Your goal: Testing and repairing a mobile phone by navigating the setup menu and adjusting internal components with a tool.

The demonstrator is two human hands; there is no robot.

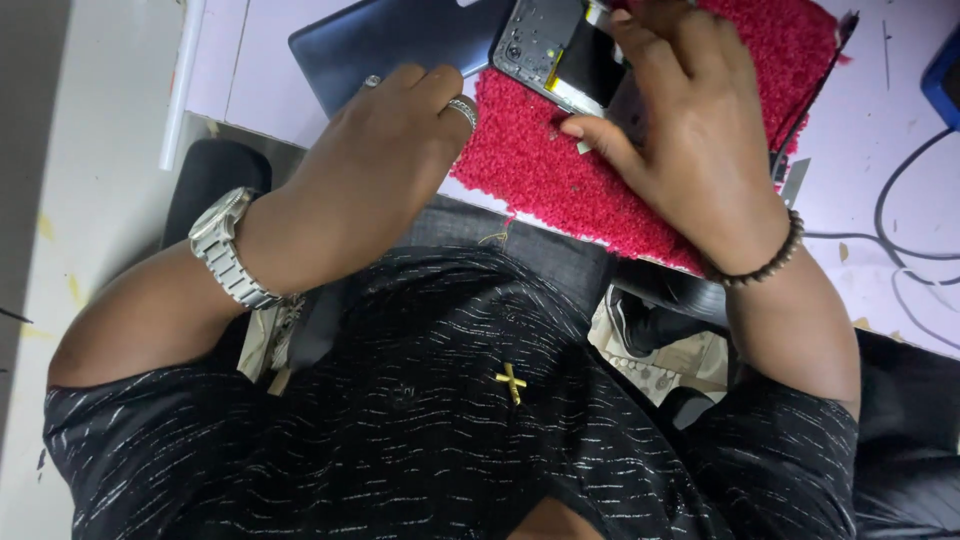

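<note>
An opened phone (548, 48), its back cover off and dark insides showing, lies on a red fuzzy mat (545, 165) at the table's near edge. My right hand (680, 130) curls over the phone's right side, fingers on it, thumb pointing left over the mat. My left hand (385, 140), with a ring and a metal wristwatch (228, 250), rests half-closed beside the phone's left corner, partly on a dark blue flat cover (380, 40). Whether the left fingers grip anything is hidden. A bead bracelet (770, 258) circles my right wrist.
The pale lilac table (860, 110) carries black cables (900, 240) at the right and a blue object (945, 75) at the far right edge. A thin black tool (815, 90) lies along the mat's right side. My dark patterned shirt fills the lower view.
</note>
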